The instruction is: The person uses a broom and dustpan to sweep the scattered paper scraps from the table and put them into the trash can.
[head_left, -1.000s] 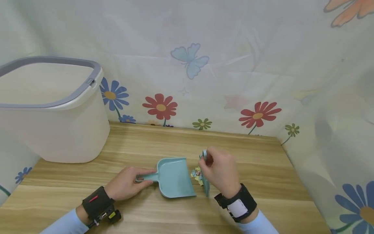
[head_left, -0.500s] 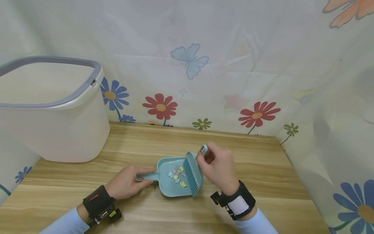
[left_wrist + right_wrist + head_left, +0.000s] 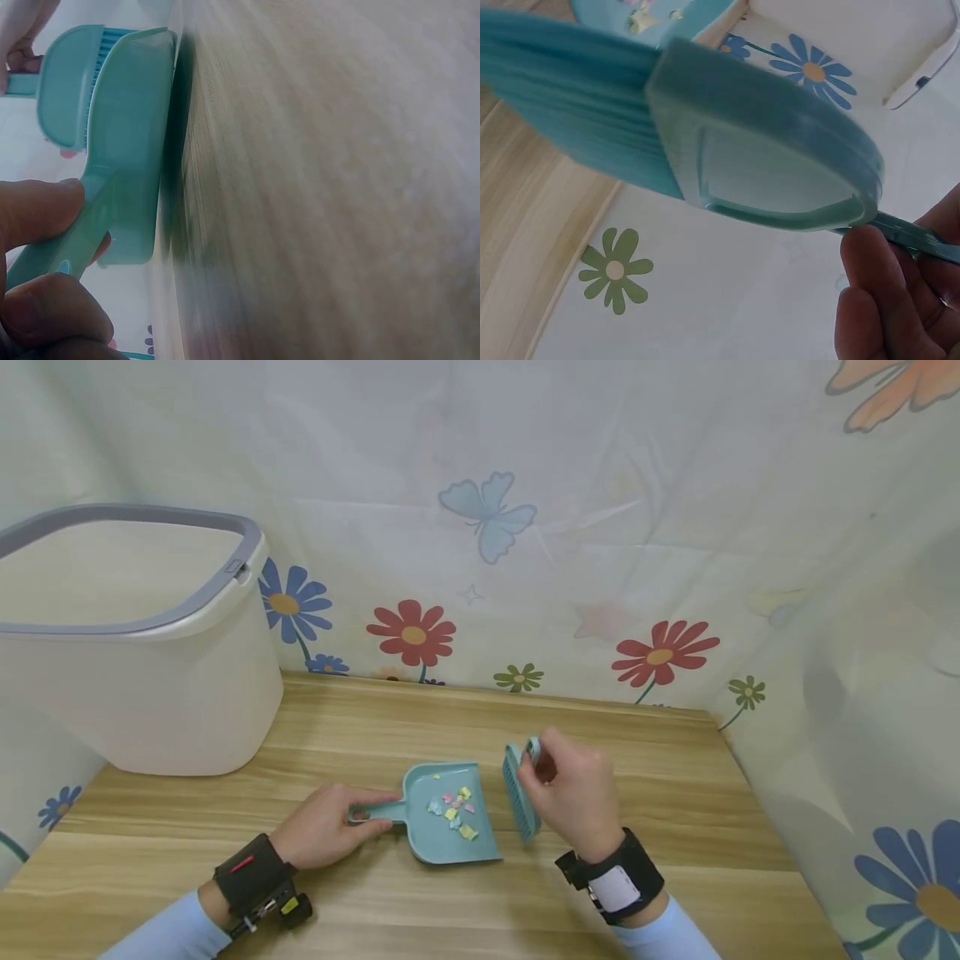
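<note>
A teal dustpan (image 3: 431,842) lies on the wooden table, its open edge facing right. Several paper scraps (image 3: 452,813) in yellow, pink and blue are scattered on its floor. My left hand (image 3: 321,829) holds the dustpan by its handle (image 3: 71,238). To the right of the pan, my right hand (image 3: 573,789) pinches the handle of a small teal brush (image 3: 521,793). In the right wrist view the brush's bristles (image 3: 570,105) point away from the fingers. The brush stands apart from the pan's edge, its bristles turned toward it.
A large white bin (image 3: 172,693) with a grey rim stands at the table's back left. Behind the wooden table (image 3: 360,910) hangs a white curtain (image 3: 585,510) printed with flowers and a butterfly. Each wrist wears a black strap with a camera.
The scraps went from the table into the dustpan as the brush swept left over its edge. Since then the brush has moved back right, off the pan. The left hand has stayed put.
</note>
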`<act>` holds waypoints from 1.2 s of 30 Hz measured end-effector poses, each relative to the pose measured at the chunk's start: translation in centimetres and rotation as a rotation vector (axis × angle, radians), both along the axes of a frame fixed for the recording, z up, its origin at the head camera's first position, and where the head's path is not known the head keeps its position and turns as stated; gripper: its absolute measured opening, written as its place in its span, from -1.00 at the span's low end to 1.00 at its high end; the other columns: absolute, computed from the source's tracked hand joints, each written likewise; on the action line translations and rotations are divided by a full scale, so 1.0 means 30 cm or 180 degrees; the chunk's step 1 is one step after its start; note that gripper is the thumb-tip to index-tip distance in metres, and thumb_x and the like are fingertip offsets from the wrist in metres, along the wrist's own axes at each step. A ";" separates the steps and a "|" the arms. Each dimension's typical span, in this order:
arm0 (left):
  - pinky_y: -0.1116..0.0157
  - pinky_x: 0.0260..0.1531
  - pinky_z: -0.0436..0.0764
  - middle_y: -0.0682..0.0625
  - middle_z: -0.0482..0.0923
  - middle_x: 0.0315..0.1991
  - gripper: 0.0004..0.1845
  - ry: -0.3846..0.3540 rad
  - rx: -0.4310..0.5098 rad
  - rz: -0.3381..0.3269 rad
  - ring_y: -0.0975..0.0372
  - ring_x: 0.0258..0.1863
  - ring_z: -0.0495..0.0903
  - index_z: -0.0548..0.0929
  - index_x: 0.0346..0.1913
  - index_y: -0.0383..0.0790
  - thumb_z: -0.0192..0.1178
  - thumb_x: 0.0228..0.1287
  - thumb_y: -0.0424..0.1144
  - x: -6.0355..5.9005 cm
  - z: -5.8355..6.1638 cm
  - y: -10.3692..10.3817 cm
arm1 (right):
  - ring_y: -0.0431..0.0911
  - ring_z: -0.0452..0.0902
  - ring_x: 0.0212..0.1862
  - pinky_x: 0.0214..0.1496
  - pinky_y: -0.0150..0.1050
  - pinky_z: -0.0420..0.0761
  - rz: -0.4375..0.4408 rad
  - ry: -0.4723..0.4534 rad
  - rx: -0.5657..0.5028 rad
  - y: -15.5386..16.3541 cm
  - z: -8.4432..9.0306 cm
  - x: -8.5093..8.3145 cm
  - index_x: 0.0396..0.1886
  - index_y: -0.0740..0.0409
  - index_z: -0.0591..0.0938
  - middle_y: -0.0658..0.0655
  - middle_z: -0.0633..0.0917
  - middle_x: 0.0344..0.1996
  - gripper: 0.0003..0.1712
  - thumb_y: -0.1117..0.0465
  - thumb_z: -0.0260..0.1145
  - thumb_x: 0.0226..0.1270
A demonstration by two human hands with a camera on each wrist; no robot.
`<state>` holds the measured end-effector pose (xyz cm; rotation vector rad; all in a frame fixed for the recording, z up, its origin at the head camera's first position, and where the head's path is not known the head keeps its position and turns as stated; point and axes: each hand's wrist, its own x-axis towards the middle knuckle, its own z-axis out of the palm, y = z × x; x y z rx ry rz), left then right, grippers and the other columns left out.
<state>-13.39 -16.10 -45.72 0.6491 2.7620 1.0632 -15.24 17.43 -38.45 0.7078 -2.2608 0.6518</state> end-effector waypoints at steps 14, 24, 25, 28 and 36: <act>0.41 -0.65 0.36 0.11 0.74 0.03 -0.57 -0.0023 -0.0078 0.0064 0.45 -0.77 0.14 0.70 0.28 0.07 0.34 0.41 0.03 0.006 -0.009 0.004 | -0.33 0.35 -0.62 -0.55 -0.48 0.35 -0.0014 0.0029 0.0197 -0.079 -0.037 0.012 -0.47 0.08 0.53 -0.08 0.56 -0.66 -0.75 0.34 0.49 0.14; 0.42 -0.59 0.36 0.06 0.74 0.11 -0.58 0.0024 -0.0002 0.0068 0.46 -0.72 0.15 0.71 0.25 0.06 0.36 0.39 0.01 0.011 -0.009 0.007 | -0.33 0.49 -0.62 -0.57 -0.49 0.48 0.0275 -0.0288 -0.0700 -0.095 -0.020 0.011 -0.51 0.07 0.57 -0.05 0.65 -0.64 -0.78 0.39 0.42 0.18; 0.42 -0.59 0.36 0.06 0.74 0.11 -0.58 0.0030 -0.0001 0.0058 0.46 -0.72 0.15 0.71 0.25 0.06 0.36 0.39 0.01 0.011 -0.009 0.008 | -0.33 0.52 -0.61 -0.57 -0.49 0.50 0.0333 -0.0302 -0.0879 -0.088 -0.016 0.010 -0.50 0.08 0.59 -0.03 0.68 -0.62 -0.79 0.41 0.42 0.19; 0.41 -0.57 0.36 0.01 0.74 0.13 -0.58 0.0062 0.0039 0.0011 0.46 -0.69 0.19 0.71 0.26 0.01 0.35 0.40 0.01 0.013 -0.008 0.008 | -0.30 0.56 -0.61 -0.60 -0.47 0.51 0.0465 -0.0249 -0.1263 -0.060 -0.001 0.009 -0.48 0.14 0.61 0.01 0.73 -0.58 -0.80 0.48 0.40 0.19; 0.41 -0.59 0.37 0.07 0.74 0.12 -0.58 0.0014 0.0000 0.0035 0.46 -0.72 0.17 0.71 0.26 0.05 0.36 0.39 0.00 0.015 -0.002 0.010 | -0.32 0.58 -0.59 -0.57 -0.47 0.54 0.0327 -0.0299 -0.1395 0.047 0.008 0.013 -0.46 0.19 0.60 0.07 0.75 -0.55 -0.81 0.50 0.39 0.22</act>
